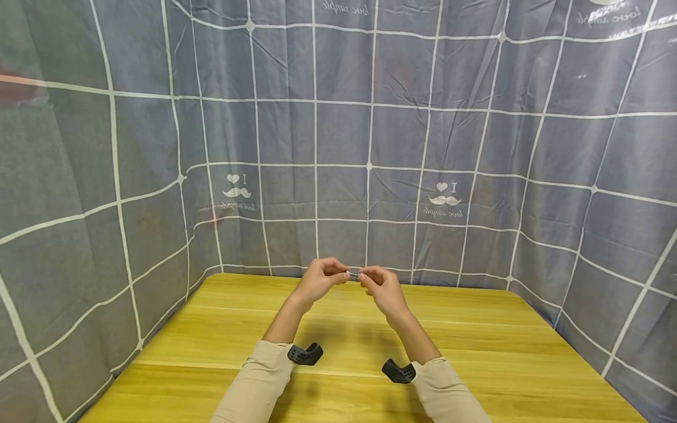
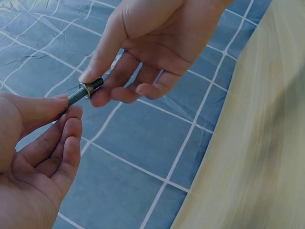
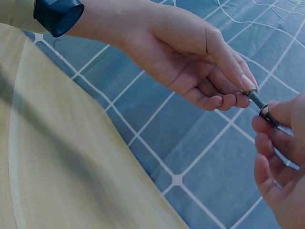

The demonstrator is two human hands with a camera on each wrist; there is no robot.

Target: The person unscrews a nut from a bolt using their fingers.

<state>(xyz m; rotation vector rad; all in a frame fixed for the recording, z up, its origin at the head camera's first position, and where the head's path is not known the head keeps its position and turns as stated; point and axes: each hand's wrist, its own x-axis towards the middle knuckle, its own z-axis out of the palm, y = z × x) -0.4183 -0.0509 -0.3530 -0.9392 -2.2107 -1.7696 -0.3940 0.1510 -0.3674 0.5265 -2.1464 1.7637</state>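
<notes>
A small metal bolt (image 1: 353,275) is held up between both hands, above the far edge of the table. Thumb and fingertips of my left hand (image 1: 321,279) pinch the end of its silver threaded shank (image 2: 75,97). From the other side, my right hand (image 1: 385,288) pinches it near a ring-shaped collar (image 2: 87,89) and a dark end (image 2: 98,82). In the right wrist view the bolt (image 3: 258,100) slants between the two sets of fingertips, which partly hide both its ends. The other fingers of each hand curl loosely below.
The yellow wood-grain table (image 1: 338,352) stretches beneath the forearms. A grey curtain with white grid lines (image 1: 338,135) hangs behind it and along both sides. Black devices (image 1: 305,354) are worn at both wrists, beside beige sleeves (image 1: 254,382).
</notes>
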